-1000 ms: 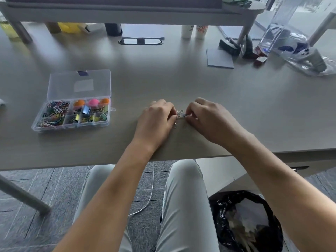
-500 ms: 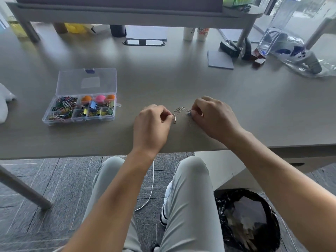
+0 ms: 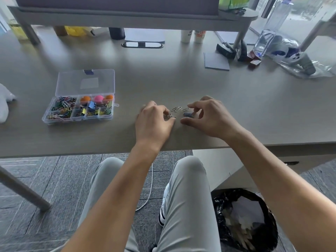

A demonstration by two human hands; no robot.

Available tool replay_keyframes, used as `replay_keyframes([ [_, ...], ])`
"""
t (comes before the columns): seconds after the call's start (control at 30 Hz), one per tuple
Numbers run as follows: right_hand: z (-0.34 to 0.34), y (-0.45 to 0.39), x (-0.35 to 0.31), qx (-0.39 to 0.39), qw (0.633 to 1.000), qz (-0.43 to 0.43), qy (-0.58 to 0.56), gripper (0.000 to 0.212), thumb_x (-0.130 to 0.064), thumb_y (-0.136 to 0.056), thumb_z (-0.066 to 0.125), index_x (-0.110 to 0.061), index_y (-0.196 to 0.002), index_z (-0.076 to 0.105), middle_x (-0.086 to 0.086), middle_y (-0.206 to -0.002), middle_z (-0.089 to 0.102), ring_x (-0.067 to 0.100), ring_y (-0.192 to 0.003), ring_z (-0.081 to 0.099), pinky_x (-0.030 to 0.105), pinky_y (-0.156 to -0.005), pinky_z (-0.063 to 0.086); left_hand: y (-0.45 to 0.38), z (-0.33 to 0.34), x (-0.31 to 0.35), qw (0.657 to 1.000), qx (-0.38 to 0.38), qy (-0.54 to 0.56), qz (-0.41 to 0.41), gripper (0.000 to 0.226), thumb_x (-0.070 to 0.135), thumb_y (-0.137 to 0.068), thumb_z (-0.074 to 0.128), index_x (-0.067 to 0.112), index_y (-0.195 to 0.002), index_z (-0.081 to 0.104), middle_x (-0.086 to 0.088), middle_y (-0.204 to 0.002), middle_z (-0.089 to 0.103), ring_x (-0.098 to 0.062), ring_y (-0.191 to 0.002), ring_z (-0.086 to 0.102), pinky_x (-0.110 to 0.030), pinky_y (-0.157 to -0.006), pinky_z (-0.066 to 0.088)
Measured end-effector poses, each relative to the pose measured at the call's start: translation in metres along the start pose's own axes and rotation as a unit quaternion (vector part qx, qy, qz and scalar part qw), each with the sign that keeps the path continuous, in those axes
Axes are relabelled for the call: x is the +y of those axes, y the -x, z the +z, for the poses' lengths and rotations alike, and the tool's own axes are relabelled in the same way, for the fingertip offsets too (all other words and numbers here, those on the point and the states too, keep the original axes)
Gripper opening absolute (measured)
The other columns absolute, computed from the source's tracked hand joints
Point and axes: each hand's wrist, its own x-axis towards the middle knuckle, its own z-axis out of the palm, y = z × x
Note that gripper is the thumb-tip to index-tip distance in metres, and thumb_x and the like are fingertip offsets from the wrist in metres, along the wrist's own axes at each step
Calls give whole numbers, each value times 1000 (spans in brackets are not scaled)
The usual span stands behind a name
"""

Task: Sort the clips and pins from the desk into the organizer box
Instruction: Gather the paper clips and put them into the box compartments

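Observation:
A clear organizer box (image 3: 54,118) lies open at the left of the desk, its lid (image 3: 85,82) folded back and its compartments holding coloured paper clips, binder clips and round pins. Near the desk's front edge my left hand (image 3: 154,122) has curled fingers and pinches a silver paper clip (image 3: 171,116). My right hand (image 3: 211,117) hovers with spread, loosely bent fingers around a blue clip (image 3: 187,114) that lies on the desk; the thumb is apart from it. Two more silver paper clips (image 3: 176,108) lie between the hands.
A grey pad (image 3: 216,61), two cups (image 3: 192,35), a water bottle (image 3: 269,31) and a plastic bag (image 3: 300,60) sit at the back right. A raised shelf (image 3: 127,13) spans the back. White cloth (image 3: 4,104) lies at the far left. A black-lined bin (image 3: 243,220) stands under the desk.
My hands have drawn apart, uncovering the loose clips between them. My right hand's fingers have spread open above the blue clip. The left hand keeps its pinch.

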Motion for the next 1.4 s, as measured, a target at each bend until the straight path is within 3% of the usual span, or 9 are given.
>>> replay_keyframes([
  [0.13, -10, -9, 3, -60, 998, -16, -5, 68, -54, -74, 85, -25, -133, 67, -5, -110, 58, 12, -81, 62, 23, -86, 41, -3, -2, 0, 1000, -6, 17, 0, 11, 33, -81, 79, 23, -84, 75, 4, -87, 58, -23, -90, 60, -37, -74, 53],
  [0.33, -11, -17, 4, -63, 997, -45, -7, 29, -38, -81, 84, -25, -107, 79, -7, -96, 60, -1, -71, 57, 11, -69, 38, -7, -2, 2, 1000, -26, -17, 4, 8, 32, -84, 74, 24, -84, 71, 0, -92, 61, -24, -94, 60, -39, -79, 53],
  [0.47, -8, -10, 6, -35, 999, -37, -19, 17, -28, -85, 79, -22, -101, 78, -3, -92, 63, 1, -71, 54, 25, -72, 40, -7, 0, -2, 999, -29, -17, 22, 7, 27, -86, 72, 21, -83, 70, 0, -92, 59, -24, -97, 55, -38, -82, 49],
  [0.63, 8, 6, 5, 26, 999, -32, -24, 14, -23, -88, 74, -24, -102, 76, -8, -90, 61, 7, -71, 55, 27, -75, 45, 0, 7, -4, 998, 4, 22, 64, 6, 11, -86, 68, 16, -84, 71, -2, -87, 61, -23, -89, 56, -28, -76, 43],
  [0.8, 19, 18, 2, 111, 993, 24, -31, 23, -31, -92, 68, -21, -111, 76, -5, -96, 63, 16, -78, 64, 33, -84, 52, 8, 4, -6, 993, 38, 87, 72, 13, 6, -85, 66, 13, -94, 73, -1, -87, 65, -13, -77, 60, -25, -77, 50],
  [0.93, 16, 23, -6, 85, 996, 34, 3, 42, -54, -86, 73, -23, -114, 76, -1, -102, 61, 20, -86, 64, 34, -83, 51, 13, -5, -13, 992, 74, 89, 44, 25, -4, -85, 59, 11, -99, 73, -2, -91, 63, -11, -73, 57, -21, -77, 48],
  [1.03, 14, 19, -12, 79, 996, 30, 5, 33, -50, -85, 74, -26, -108, 80, -1, -99, 62, 22, -86, 64, 35, -84, 52, 16, -9, -17, 993, 77, 87, 31, 25, -3, -85, 58, 12, -98, 73, -2, -91, 64, -10, -72, 56, -17, -76, 44],
  [1.2, 13, 13, -18, 73, 997, 17, 12, 14, -33, -88, 74, -25, -95, 82, -2, -91, 67, 22, -82, 66, 35, -81, 53, 18, -10, -14, 995, 60, 74, 26, 24, 1, -86, 58, 10, -102, 73, -5, -95, 64, -18, -82, 61, -31, -83, 51],
  [1.4, 13, 11, -23, 32, 992, -22, 118, 19, -29, -100, 57, -11, -102, 64, 8, -106, 63, 36, -94, 62, 40, -76, 50, 17, -6, -7, 1000, 8, -5, 17, 35, 7, -87, 56, 11, -118, 70, -10, -107, 62, -32, -105, 56, -45, -93, 48],
])
